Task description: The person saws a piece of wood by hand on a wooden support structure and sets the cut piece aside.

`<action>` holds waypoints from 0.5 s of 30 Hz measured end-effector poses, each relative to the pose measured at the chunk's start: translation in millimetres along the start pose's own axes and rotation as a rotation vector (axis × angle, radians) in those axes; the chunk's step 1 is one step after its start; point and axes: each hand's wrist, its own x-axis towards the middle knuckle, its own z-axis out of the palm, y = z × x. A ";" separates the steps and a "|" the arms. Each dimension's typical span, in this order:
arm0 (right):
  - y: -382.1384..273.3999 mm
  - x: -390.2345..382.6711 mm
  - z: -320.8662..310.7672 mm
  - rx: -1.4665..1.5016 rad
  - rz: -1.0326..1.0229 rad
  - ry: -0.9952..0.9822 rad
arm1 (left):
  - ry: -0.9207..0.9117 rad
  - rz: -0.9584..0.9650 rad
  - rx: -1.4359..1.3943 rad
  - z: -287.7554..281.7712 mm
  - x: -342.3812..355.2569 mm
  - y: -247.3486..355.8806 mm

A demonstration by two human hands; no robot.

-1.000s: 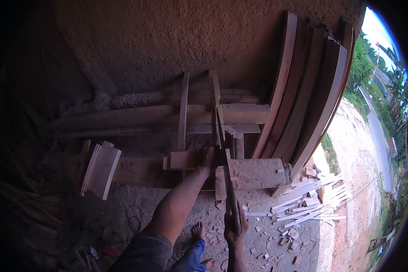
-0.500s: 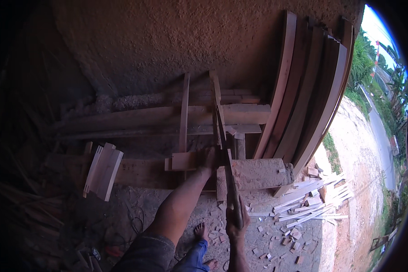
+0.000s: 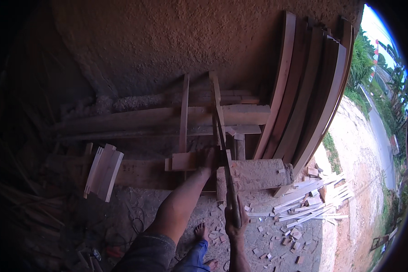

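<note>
We see the right hand (image 3: 235,220) at about five o'clock from the middle of the view, closed around the handle end of a long, thin saw (image 3: 230,179), whose blade points away towards twelve o'clock. The left hand (image 3: 209,158) lies on a wooden piece (image 3: 182,161), which rests on the rough, thick table (image 3: 260,174) and reaches out from this hand towards nine o'clock. The left fingers are in deep shadow, so we cannot tell whether they grip the wood or only press it flat. The saw is probably light for its length; its blade should be springy along the flat and sharp on the toothed side, so we would take hold of it only by the handle. The wooden piece looks stiff and of moderate weight, dry rather than slippery, and its thin edges may splinter; we would hold it from above, well away from the blade. At two o'clock tall boards (image 3: 285,77) lean on the wall (image 3: 167,41), and at four o'clock pale strips (image 3: 310,211) lie on the ground in a loose heap.
</note>
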 end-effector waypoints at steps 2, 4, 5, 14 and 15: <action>9.5 -36.4 -6.5 -0.021 -0.075 0.022 | -0.030 -0.129 0.050 8.6 -5.1 -17.6; 9.3 -108.8 -44.2 -0.226 0.006 -0.056 | 0.031 -0.086 0.074 5.9 -1.3 -11.5; 9.4 -129.8 -59.8 -0.244 0.171 -0.158 | 0.055 -0.068 0.085 6.0 -4.2 -7.8; 3.0 -6.9 4.9 0.069 0.030 -0.024 | 0.074 0.040 0.056 17.0 -7.8 -19.9; -0.6 -13.3 -0.6 0.082 0.074 -0.025 | 0.069 0.021 0.058 19.6 -2.6 -20.4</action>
